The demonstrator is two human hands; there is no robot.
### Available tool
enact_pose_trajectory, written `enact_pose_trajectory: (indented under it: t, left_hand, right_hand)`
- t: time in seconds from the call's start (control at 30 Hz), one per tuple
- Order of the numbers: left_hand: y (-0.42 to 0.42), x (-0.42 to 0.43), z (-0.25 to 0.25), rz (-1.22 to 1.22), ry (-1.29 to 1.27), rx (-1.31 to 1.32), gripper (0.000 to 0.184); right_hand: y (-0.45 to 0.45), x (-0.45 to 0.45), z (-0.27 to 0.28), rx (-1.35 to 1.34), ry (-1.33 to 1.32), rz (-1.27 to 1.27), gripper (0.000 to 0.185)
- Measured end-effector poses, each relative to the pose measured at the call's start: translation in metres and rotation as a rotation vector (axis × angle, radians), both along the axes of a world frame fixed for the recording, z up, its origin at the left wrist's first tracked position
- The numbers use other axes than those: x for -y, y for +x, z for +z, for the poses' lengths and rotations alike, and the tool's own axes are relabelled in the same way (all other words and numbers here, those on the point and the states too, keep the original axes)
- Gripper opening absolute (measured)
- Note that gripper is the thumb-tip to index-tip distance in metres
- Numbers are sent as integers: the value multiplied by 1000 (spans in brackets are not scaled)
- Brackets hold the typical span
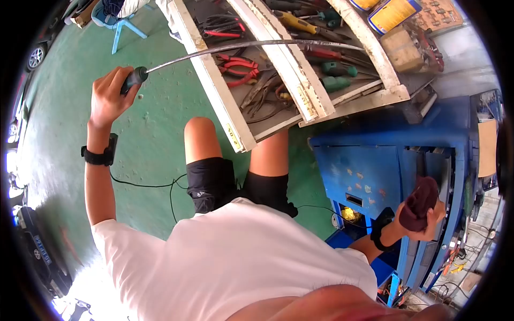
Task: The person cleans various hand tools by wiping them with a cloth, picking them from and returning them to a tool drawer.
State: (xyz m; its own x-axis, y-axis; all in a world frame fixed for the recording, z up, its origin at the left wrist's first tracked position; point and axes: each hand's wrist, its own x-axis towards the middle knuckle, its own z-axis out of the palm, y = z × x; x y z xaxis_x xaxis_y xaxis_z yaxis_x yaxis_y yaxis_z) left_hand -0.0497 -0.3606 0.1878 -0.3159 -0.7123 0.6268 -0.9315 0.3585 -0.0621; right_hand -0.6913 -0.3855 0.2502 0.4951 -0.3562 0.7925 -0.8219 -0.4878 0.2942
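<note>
My left hand (pixel 111 93) is closed around the dark handle of a long screwdriver (pixel 214 50). Its thin metal shaft reaches right, across the open tool drawers, and looks bowed in this wide view. On the other side, my right hand (pixel 428 222) grips a bunched maroon cloth (pixel 420 203) beside the blue cabinet. Below the shaft, red-handled pliers (pixel 235 67) lie in the left drawer compartment. A yellow-handled screwdriver (pixel 294 21) and a green-handled screwdriver (pixel 336 83) lie in the right one.
The white-framed drawers (pixel 214 91) jut out over my knees. A blue metal cabinet (pixel 356 166) stands at my right. Yellow-labelled cans (pixel 393 15) sit beyond the drawers. A light blue stool (pixel 122 29) is at the far left, and black cables (pixel 142 185) cross the green floor.
</note>
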Motion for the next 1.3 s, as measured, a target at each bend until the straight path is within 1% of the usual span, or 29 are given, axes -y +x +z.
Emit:
enact_pose_trajectory:
  t: [0.03, 0.1, 0.13, 0.2, 0.27, 0.33, 0.37, 0.4, 0.43, 0.47, 0.5, 0.53, 0.57, 0.63, 0.67, 0.73, 0.77, 0.8, 0.87, 0.93, 1.03, 1.07, 1.17, 1.23, 1.27, 1.3]
  left_hand:
    - [0, -2, -2, 70, 24, 1, 28]
    - [-5, 6, 1, 27, 39, -2, 30]
    - [-10, 10, 4, 10, 52, 49, 30]
    - [-19, 14, 6, -10, 71, 119, 30]
    - [-20, 12, 4, -10, 97, 124, 30]
    - [-18, 12, 3, -3, 120, 100, 29]
    - [-20, 13, 4, 1, 122, 105, 29]
    - [-24, 14, 6, 17, 114, 120, 29]
    - [-29, 16, 8, 32, 109, 136, 29]
    - [-37, 18, 10, 46, 126, 132, 26]
    - [-46, 20, 11, 48, 126, 138, 26]
    - [-54, 22, 11, 27, 153, 100, 27]
    - [-62, 27, 13, 8, 170, 67, 28]
    - [-86, 32, 20, 21, 228, 2, 25]
    - [-94, 34, 22, -13, 273, -47, 22]
    - [-114, 35, 24, -61, 364, -170, 21]
    - [-125, 35, 26, -90, 388, -226, 20]
    - [-135, 35, 28, -96, 394, -224, 20]
    - [-150, 32, 30, -159, 402, -291, 25]
    - [-155, 28, 30, -171, 416, -263, 26]
    - [-160, 21, 32, -197, 421, -213, 26]
    - [-164, 18, 34, -200, 400, -176, 26]
    - [-167, 6, 35, -174, 385, -115, 25]
    - [-166, -1, 38, -181, 400, -78, 23]
    - [-163, -5, 45, -168, 408, -90, 23]
    - [-159, -5, 48, -174, 404, -86, 23]
  right_hand:
    - [3, 1, -2, 8, 7, -137, 51]
    - [33, 18, 0, 21, 36, 405, 46]
    - [40, 26, -8, 8, -34, 370, 42]
    - [52, 36, -10, -26, 6, 317, 41]
    - [72, 46, -8, -74, 45, 311, 39]
    - [99, 57, -9, -74, 55, 377, 39]
    - [108, 57, -10, -49, 156, 419, 45]
    - [125, 59, -15, 0, 164, 457, 48]
    - [135, 62, -17, -28, 201, 504, 46]
    - [156, 64, -19, 25, 204, 596, 46]
    - [174, 60, -18, 25, 234, 644, 48]
    - [187, 58, -20, 28, 244, 650, 53]
    - [199, 54, -23, 79, 275, 666, 53]
    - [224, 45, -28, 185, 333, 700, 53]
    - [233, 44, -26, 197, 328, 692, 52]
    - [245, 43, -22, 213, 328, 676, 50]
    - [250, 48, -19, 169, 343, 617, 48]
    - [254, 55, -27, 156, 332, 604, 50]
    - [262, 66, -41, 130, 310, 576, 53]
    - [261, 70, -50, 116, 264, 611, 56]
    - [252, 60, -51, 77, 391, 648, 62]
    - [248, 59, -51, 59, 473, 653, 65]
    - [236, 56, -44, 61, 573, 698, 71]
    - [220, 56, -40, -15, 459, 668, 69]
    - [215, 57, -35, -12, 450, 667, 69]
    - [209, 57, -30, 16, 421, 647, 65]
